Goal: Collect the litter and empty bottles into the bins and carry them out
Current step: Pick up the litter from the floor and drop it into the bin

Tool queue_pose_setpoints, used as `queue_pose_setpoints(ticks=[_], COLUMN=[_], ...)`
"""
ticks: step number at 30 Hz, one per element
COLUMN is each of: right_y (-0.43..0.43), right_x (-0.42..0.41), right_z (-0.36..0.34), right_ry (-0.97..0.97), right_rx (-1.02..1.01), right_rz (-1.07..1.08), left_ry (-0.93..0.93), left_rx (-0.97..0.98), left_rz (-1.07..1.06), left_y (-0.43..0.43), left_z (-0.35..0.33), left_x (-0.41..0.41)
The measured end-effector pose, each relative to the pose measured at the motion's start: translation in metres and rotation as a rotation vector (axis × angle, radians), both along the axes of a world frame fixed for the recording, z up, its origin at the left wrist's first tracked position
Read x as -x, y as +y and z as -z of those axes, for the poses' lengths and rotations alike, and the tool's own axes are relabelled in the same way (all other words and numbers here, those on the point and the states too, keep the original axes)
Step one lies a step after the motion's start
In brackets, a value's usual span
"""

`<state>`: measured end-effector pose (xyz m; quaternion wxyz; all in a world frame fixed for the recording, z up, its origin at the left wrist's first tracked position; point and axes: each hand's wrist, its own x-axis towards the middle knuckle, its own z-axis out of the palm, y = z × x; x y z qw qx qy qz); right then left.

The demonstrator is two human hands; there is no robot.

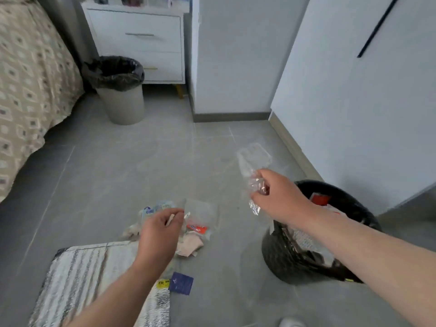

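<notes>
My right hand (278,197) grips a crumpled clear plastic wrapper (253,161) in the air, just left of a black-lined bin (363,215) that holds paper and packets. My left hand (160,232) hovers over a small pile of litter (195,227) on the grey floor: clear bags, an orange-labelled packet, a beige scrap. Its fingertips pinch the edge of a clear bag there. A dark blue packet (181,283) and a yellow label (163,283) lie nearer me.
A second bin (122,102) with a black liner stands by the bed (30,86) and a white drawer unit (141,43). A silver foil mat (82,279) lies at lower left. White cupboard doors (354,90) bound the right side. A shoe tip (291,323) shows below.
</notes>
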<state>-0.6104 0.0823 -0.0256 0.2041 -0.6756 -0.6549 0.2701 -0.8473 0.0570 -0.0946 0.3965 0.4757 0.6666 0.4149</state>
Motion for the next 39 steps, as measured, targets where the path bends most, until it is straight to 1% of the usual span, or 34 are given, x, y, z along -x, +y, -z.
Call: queue_pose_setpoints(ticks=[2, 5, 8, 9, 11, 13, 14, 16, 18, 19, 21, 23, 24, 26, 30, 34, 37, 39], right_y=[-0.020, -0.041, -0.053, -0.057, -0.061, -0.066, -0.068, -0.071, -0.071, -0.069, -0.065, -0.060, -0.056, -0.049, -0.035, -0.030, -0.026, -0.024], right_x=[-0.037, -0.098, -0.149, -0.163, -0.184, -0.197, -0.202, -0.209, -0.214, -0.216, -0.215, -0.210, -0.206, -0.196, -0.178, -0.161, -0.152, -0.144], right_z=[-0.027, -0.050, -0.059, -0.058, -0.050, -0.040, -0.034, -0.020, -0.005, 0.003, 0.018, 0.032, 0.041, 0.058, 0.093, 0.120, 0.125, 0.110], right_ry=[0.087, 0.292, 0.490, 0.527, 0.532, 0.475, 0.429, 0.322, 0.233, 0.209, 0.212, 0.130, 0.052, -0.099, -0.374, -0.496, -0.558, -0.618], right_rx=[-0.060, -0.146, -0.163, -0.164, -0.133, -0.056, -0.005, 0.109, 0.204, 0.242, 0.308, 0.368, 0.390, 0.425, 0.544, 0.656, 0.648, 0.642], right_rz=[0.089, 0.249, 0.376, 0.402, 0.408, 0.361, 0.326, 0.266, 0.231, 0.223, 0.186, 0.084, 0.042, -0.023, -0.079, -0.090, -0.060, -0.079], left_ry=[-0.091, -0.185, -0.165, -0.148, -0.083, 0.012, 0.046, 0.111, 0.300, 0.401, 0.543, 0.609, 0.623, 0.616, 0.567, 0.546, 0.535, 0.533], left_rx=[-0.022, -0.032, -0.045, -0.032, 0.006, -0.010, -0.020, -0.051, -0.147, -0.173, -0.126, -0.038, -0.033, -0.070, -0.075, -0.087, -0.061, -0.048], left_rz=[0.072, 0.237, 0.435, 0.500, 0.659, 0.828, 0.854, 0.802, 0.707, 0.700, 0.797, 0.918, 0.943, 0.929, 0.908, 0.912, 0.919, 0.926], left_y=[-0.004, -0.012, -0.016, -0.016, -0.017, -0.014, -0.012, -0.004, 0.004, 0.007, 0.008, 0.004, 0.004, 0.004, 0.007, 0.007, 0.007, 0.005], left_z=[-0.019, -0.038, -0.045, -0.044, -0.036, -0.022, -0.016, -0.011, -0.005, 0.000, 0.010, 0.021, 0.026, 0.032, 0.041, 0.045, 0.045, 0.042], left_x=[-0.049, -0.129, -0.209, -0.232, -0.264, -0.278, -0.277, -0.265, -0.243, -0.231, -0.211, -0.200, -0.198, -0.195, -0.194, -0.193, -0.191, -0.187])
